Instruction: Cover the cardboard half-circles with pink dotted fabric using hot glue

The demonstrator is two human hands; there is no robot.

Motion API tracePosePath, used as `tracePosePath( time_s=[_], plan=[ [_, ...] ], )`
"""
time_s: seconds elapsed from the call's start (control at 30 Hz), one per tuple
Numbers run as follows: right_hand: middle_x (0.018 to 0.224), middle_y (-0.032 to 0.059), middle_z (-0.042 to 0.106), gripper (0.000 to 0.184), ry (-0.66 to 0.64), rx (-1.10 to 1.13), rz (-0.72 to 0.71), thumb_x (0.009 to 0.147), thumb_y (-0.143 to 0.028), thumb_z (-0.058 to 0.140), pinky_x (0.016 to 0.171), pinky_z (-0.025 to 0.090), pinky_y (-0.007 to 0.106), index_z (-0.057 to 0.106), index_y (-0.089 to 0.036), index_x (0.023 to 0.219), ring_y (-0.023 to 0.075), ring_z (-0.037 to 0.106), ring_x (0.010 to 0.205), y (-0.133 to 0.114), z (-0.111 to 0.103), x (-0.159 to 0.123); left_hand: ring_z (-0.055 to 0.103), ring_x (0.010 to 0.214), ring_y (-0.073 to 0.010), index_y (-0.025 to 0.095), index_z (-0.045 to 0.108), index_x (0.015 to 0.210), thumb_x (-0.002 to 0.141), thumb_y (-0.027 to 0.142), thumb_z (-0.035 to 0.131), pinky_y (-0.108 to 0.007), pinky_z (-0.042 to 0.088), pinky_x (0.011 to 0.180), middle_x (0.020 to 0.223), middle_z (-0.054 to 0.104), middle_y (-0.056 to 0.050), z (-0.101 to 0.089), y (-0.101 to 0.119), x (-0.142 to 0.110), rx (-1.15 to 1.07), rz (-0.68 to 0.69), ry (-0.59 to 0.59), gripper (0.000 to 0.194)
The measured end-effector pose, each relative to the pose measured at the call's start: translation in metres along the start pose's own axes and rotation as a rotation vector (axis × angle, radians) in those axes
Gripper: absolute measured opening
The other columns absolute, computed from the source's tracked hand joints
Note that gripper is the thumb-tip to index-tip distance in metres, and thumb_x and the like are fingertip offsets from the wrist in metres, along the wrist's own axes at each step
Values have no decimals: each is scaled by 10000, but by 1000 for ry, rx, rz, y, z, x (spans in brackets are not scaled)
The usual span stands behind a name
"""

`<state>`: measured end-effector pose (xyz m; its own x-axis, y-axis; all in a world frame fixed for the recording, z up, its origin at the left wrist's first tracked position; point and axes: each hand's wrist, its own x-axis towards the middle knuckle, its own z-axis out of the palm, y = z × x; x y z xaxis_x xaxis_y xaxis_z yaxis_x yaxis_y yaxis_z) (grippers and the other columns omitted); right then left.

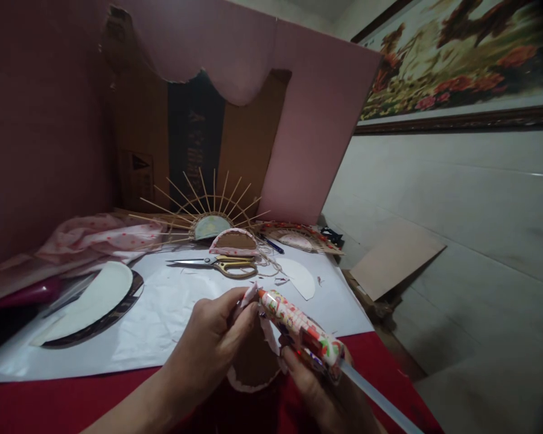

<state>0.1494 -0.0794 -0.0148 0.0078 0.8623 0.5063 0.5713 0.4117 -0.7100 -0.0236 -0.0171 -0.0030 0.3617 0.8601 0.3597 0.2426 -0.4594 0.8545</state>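
My left hand pinches the fabric edge of a brown cardboard half-round whose rim is wrapped in pale cloth. In my right hand is a glue gun with a colourful floral print; a clear glue stick juts from its back. The gun's orange tip meets the cloth right by my left fingertips. Part of the cardboard is hidden behind my hands. Just beyond lie yellow-handled scissors and a second cardboard half-round edged in dotted cloth.
A fan-like frame of thin sticks stands at the back, near a pen and a white paper piece. Pink dotted fabric and a cut paper plate are on the left. A large pink cardboard box rises behind.
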Motion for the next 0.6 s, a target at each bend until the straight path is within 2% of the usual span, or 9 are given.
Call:
tracePosePath(
  time_s=[0.17,0.27,0.4,0.6],
  plan=[
    [674,36,675,144,-42,35,74,855,-311,541,550,531,278,660,-246,807,210,649,610,0,0,-1,468,553,-106,168,668,936,899,288,489,-190,371,493,639,617,19,0,3,1,35,9,9,218],
    [652,33,663,172,-53,44,55,866,-355,528,516,516,273,656,-258,803,201,631,580,1,1,1,457,539,-107,169,662,911,899,290,488,-194,365,482,622,608,19,0,3,1,39,21,6,212],
    [669,52,665,206,-20,26,9,866,-419,536,521,513,277,646,-256,803,201,626,580,2,1,2,481,556,-110,175,670,976,900,286,494,-196,378,504,638,621,19,1,2,-1,38,24,4,222],
    [682,59,662,227,-26,-16,4,887,-412,512,552,523,301,658,-249,827,216,639,602,3,0,1,484,554,-107,178,677,955,899,278,496,-189,376,505,643,628,19,1,1,-1,44,30,4,214]
  ],
)
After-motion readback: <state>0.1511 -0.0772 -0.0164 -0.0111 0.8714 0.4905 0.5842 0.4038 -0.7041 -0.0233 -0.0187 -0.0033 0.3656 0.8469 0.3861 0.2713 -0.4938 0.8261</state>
